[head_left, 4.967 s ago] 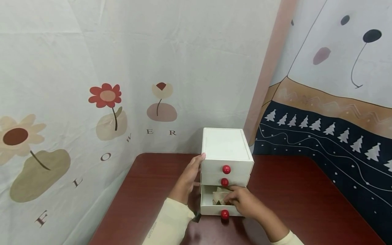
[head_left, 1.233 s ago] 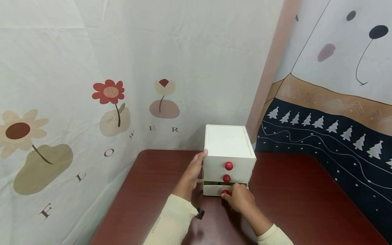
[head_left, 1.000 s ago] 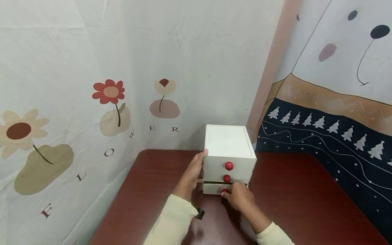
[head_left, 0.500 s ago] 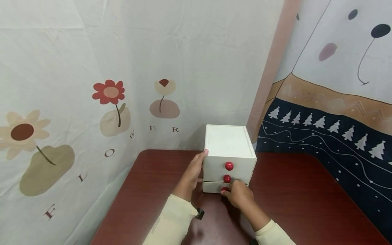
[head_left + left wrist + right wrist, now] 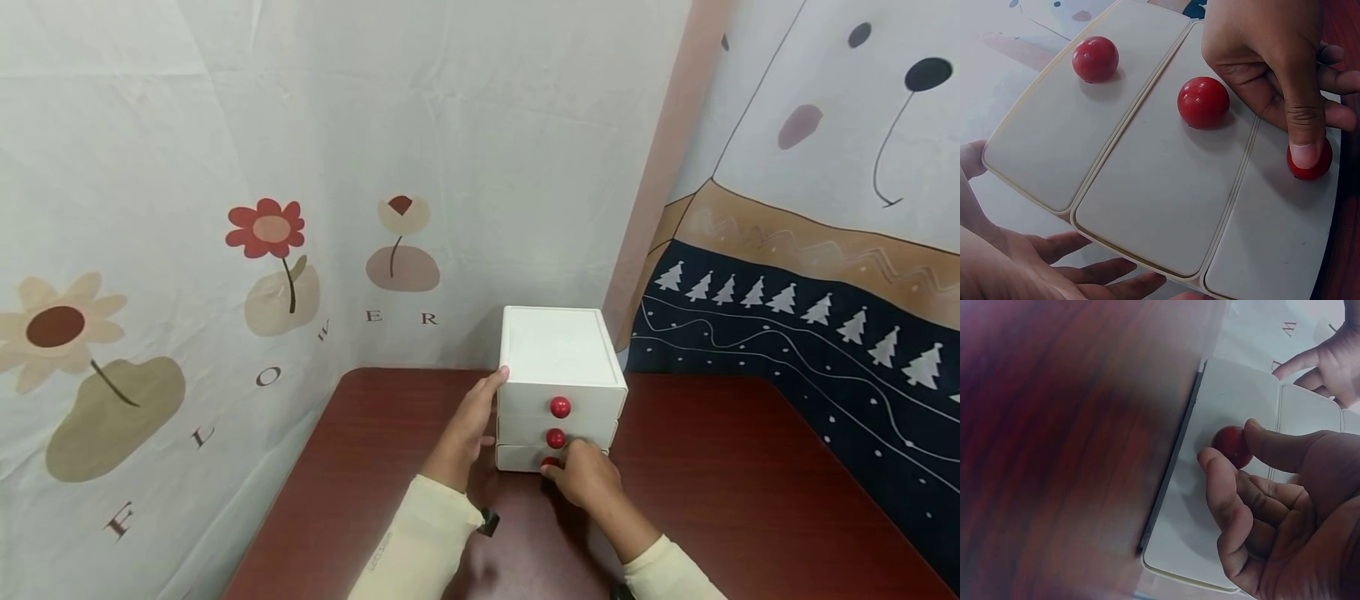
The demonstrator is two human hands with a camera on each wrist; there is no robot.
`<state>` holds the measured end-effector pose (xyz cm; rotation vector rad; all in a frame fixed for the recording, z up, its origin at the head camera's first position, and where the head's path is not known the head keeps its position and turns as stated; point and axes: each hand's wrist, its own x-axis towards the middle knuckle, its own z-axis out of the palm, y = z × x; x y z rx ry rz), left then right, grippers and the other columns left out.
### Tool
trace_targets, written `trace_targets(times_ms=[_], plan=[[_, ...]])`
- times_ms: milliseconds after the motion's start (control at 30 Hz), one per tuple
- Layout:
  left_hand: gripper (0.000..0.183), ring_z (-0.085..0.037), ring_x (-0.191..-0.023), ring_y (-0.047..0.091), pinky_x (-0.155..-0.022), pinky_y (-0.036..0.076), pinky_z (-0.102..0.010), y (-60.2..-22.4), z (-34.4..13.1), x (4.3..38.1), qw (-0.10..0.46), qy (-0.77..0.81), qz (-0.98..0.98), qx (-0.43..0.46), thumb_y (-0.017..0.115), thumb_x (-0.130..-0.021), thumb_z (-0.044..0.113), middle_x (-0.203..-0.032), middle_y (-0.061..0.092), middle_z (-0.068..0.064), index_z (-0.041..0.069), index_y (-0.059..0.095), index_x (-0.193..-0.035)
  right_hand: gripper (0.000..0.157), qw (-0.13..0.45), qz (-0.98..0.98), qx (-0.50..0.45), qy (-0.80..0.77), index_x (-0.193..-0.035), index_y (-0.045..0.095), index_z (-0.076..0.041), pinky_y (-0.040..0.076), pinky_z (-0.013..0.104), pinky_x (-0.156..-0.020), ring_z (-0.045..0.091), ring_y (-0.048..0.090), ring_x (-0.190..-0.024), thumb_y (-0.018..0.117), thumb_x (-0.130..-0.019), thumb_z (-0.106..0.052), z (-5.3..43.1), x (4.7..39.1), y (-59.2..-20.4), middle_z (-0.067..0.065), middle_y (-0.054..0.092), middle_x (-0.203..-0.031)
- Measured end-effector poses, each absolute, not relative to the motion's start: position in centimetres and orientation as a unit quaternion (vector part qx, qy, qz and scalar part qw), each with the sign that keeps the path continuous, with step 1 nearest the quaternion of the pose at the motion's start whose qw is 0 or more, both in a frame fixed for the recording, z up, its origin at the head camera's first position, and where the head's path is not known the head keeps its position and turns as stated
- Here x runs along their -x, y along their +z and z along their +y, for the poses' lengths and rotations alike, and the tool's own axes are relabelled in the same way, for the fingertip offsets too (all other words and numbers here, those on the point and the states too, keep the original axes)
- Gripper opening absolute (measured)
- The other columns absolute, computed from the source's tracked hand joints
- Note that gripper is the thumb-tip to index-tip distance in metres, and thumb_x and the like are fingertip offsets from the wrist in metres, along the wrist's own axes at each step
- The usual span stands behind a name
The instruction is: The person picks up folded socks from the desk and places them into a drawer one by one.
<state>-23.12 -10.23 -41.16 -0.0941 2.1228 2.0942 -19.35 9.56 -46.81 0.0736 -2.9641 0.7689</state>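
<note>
A white drawer unit (image 5: 558, 346) with three drawers, one above another, stands on the table. Its bottom drawer (image 5: 517, 458) is pushed in, front close under the drawer above. My right hand (image 5: 588, 479) pinches that drawer's red knob (image 5: 1230, 445) between thumb and index finger, the other fingers curled in beside it. Against the unit's left side rests my left hand (image 5: 468, 421), thumb at the upper front corner and fingers extended along the side wall. The middle knob (image 5: 1204, 103) and top knob (image 5: 1095, 59) are untouched. The drawer's contents are hidden.
The unit stands towards the back of a dark red-brown table (image 5: 720, 467). Behind it hangs a pale cloth (image 5: 480, 150) printed with flowers and letters. A cloth with a bear and trees (image 5: 810, 317) hangs at the right.
Five seconds ago the bottom drawer stood pulled out, with my right hand at folded paper notes inside. Since then that hand has moved to its knob and the drawer has slid in. My left hand stayed.
</note>
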Motion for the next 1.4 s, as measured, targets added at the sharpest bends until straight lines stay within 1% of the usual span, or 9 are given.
trace_targets(times_ms=[433, 733, 933, 1000, 1100, 1167, 1233, 1300, 1400], plan=[[0.088, -0.049, -0.159, 0.035, -0.112, 0.034, -0.087, -41.1, -10.3, 23.1, 0.082, 0.698, 0.711, 0.032, 0.054, -0.102, 0.073, -0.173, 0.037, -0.022, 0.010, 0.046, -0.164, 0.041, 0.044, -0.969, -0.020, 0.241, -0.068, 0.062, -0.014, 0.048, 0.044, -0.059, 0.021, 0.058, -0.067, 0.091, -0.089, -0.034, 9.4, 19.6, -47.0, 0.004, 0.060, -0.071], [0.092, -0.047, -0.158, 0.037, -0.112, 0.034, -0.085, -40.9, -10.3, 23.0, 0.081, 0.697, 0.712, 0.039, 0.053, -0.101, 0.077, -0.171, 0.041, -0.021, 0.012, 0.043, -0.165, 0.033, 0.042, -0.970, -0.003, 0.238, -0.082, 0.071, -0.009, 0.049, 0.044, -0.059, 0.022, 0.059, -0.069, 0.092, -0.088, -0.033, 9.1, 20.3, -47.1, 0.008, 0.067, -0.079], [0.099, -0.050, -0.162, 0.030, -0.115, 0.032, -0.085, -41.1, -10.3, 23.1, 0.086, 0.689, 0.719, 0.033, 0.049, -0.102, 0.080, -0.176, 0.033, -0.023, 0.009, 0.036, -0.170, 0.034, 0.030, -0.972, -0.003, 0.232, -0.083, 0.071, -0.008, 0.049, 0.043, -0.059, 0.023, 0.059, -0.069, 0.092, -0.088, -0.035, 9.3, 20.5, -47.0, 0.008, 0.067, -0.079], [0.098, -0.051, -0.163, 0.028, -0.118, 0.031, -0.085, -41.5, -10.4, 23.3, 0.088, 0.682, 0.726, 0.020, 0.045, -0.104, 0.080, -0.177, 0.031, -0.023, 0.009, 0.036, -0.170, 0.035, 0.024, -0.972, -0.001, 0.234, -0.083, 0.072, -0.009, 0.048, 0.042, -0.059, 0.023, 0.058, -0.068, 0.092, -0.088, -0.037, 9.6, 20.5, -46.9, 0.007, 0.066, -0.077], [0.092, -0.052, -0.164, 0.026, -0.123, 0.028, -0.081, -42.0, -10.7, 23.6, 0.080, 0.664, 0.743, -0.018, 0.041, -0.108, 0.075, -0.177, 0.032, -0.024, 0.007, 0.036, -0.170, 0.037, 0.013, -0.970, 0.005, 0.242, -0.076, 0.070, -0.010, 0.044, 0.039, -0.057, 0.022, 0.057, -0.063, 0.092, -0.089, -0.037, 10.2, 20.5, -46.7, 0.005, 0.063, -0.070], [0.088, -0.050, -0.165, 0.028, -0.127, 0.027, -0.076, -42.5, -10.9, 23.7, 0.073, 0.649, 0.756, -0.043, 0.042, -0.110, 0.071, -0.177, 0.033, -0.024, 0.007, 0.034, -0.171, 0.040, 0.007, -0.969, 0.009, 0.249, -0.069, 0.067, -0.012, 0.041, 0.037, -0.055, 0.021, 0.056, -0.059, 0.091, -0.090, -0.037, 10.6, 20.5, -46.6, 0.005, 0.060, -0.064], [0.087, -0.048, -0.162, 0.035, -0.128, 0.031, -0.071, -43.0, -11.2, 23.7, 0.064, 0.632, 0.770, -0.063, 0.046, -0.110, 0.068, -0.175, 0.036, -0.024, 0.007, 0.032, -0.171, 0.044, -0.001, -0.966, 0.009, 0.258, -0.065, 0.064, -0.012, 0.040, 0.036, -0.053, 0.021, 0.055, -0.057, 0.090, -0.090, -0.037, 11.0, 20.4, -46.3, 0.005, 0.059, -0.061], [0.086, -0.045, -0.158, 0.043, -0.127, 0.036, -0.067, -43.4, -11.5, 23.7, 0.056, 0.614, 0.783, -0.078, 0.052, -0.110, 0.065, -0.173, 0.040, -0.023, 0.009, 0.030, -0.172, 0.043, -0.011, -0.963, 0.010, 0.269, -0.066, 0.065, -0.012, 0.040, 0.035, -0.052, 0.022, 0.056, -0.058, 0.089, -0.091, -0.037, 11.4, 20.3, -46.0, 0.006, 0.059, -0.062], [0.084, -0.042, -0.154, 0.049, -0.124, 0.041, -0.068, -44.0, -12.0, 23.6, 0.032, 0.567, 0.817, -0.100, 0.058, -0.109, 0.060, -0.171, 0.044, -0.021, 0.014, 0.030, -0.173, 0.038, -0.026, -0.960, 0.015, 0.279, -0.077, 0.071, -0.008, 0.044, 0.036, -0.056, 0.023, 0.059, -0.064, 0.087, -0.093, -0.039, 12.5, 20.3, -45.2, 0.008, 0.063, -0.070]])
